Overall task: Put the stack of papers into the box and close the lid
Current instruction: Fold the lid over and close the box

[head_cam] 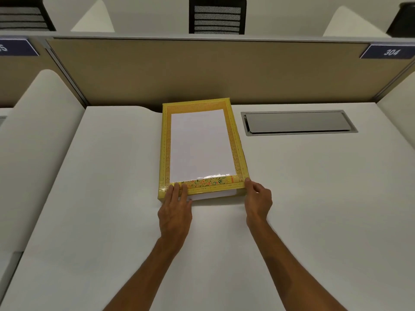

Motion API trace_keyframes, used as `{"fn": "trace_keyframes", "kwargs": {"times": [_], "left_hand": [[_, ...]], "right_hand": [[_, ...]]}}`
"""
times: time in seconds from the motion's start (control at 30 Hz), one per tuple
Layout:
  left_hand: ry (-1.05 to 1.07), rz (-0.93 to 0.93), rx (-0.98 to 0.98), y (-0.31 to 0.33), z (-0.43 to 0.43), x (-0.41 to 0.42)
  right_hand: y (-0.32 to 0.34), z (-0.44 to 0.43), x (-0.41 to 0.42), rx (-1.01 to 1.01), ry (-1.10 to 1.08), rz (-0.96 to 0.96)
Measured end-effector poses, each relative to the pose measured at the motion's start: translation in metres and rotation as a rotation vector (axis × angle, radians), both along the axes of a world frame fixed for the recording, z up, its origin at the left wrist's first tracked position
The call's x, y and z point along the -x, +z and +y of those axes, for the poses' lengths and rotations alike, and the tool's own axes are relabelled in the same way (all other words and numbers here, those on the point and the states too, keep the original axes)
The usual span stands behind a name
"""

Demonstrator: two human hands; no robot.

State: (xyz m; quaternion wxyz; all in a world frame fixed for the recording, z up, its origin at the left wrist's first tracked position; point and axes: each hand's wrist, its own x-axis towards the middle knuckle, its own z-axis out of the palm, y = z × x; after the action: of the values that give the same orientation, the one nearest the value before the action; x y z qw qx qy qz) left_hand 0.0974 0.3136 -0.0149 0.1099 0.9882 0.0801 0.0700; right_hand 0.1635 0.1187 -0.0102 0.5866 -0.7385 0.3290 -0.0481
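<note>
Left hand (176, 204): flat, fingers together and extended, fingertips pressing on the near-left part of the lid (210, 184), not gripping. Right hand (258, 198): fingers curled at the near-right corner of the box (165, 140), thumb on the top edge; whether it pinches the lid or only steadies the corner, cannot tell.

Stack of papers (201, 144) lies inside the box, white top sheet showing through the frame-like yellow top; a white edge also shows at the near end under the patterned flap. Box sits mid-bench (112, 198), long axis running near to far, far end close to the partition (202, 70).

Handling, judged: box looks like thin card in glossy wrap, so light, slightly flexible and slippery under fingertips; paper is loose and can slide or catch on the flap. Best hold is at the two near corners, pressing evenly.

Room: open bench left and near. A recessed metal cable hatch (298, 123) lies right of the box, apart from it. Little room at the far side.
</note>
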Motion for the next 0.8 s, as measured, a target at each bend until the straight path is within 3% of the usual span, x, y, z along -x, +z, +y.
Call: {"fn": "trace_keyframes", "kwargs": {"times": [0.17, 0.47, 0.6, 0.8], "left_hand": [[-0.055, -0.068, -0.003, -0.002, 0.005, 0.004], [-0.048, -0.115, 0.199, -0.008, 0.023, -0.002], [-0.062, -0.099, 0.238, -0.007, 0.039, -0.019], [-0.024, 0.090, 0.342, 0.004, 0.074, -0.091]], "right_hand": [[-0.009, -0.002, -0.002, 0.103, 0.118, 0.046], [-0.021, -0.014, -0.006, 0.383, 0.311, 0.112], [-0.015, -0.013, -0.018, 0.416, 0.364, -0.078], [-0.004, -0.009, -0.090, 0.665, 0.695, -0.226]]}}
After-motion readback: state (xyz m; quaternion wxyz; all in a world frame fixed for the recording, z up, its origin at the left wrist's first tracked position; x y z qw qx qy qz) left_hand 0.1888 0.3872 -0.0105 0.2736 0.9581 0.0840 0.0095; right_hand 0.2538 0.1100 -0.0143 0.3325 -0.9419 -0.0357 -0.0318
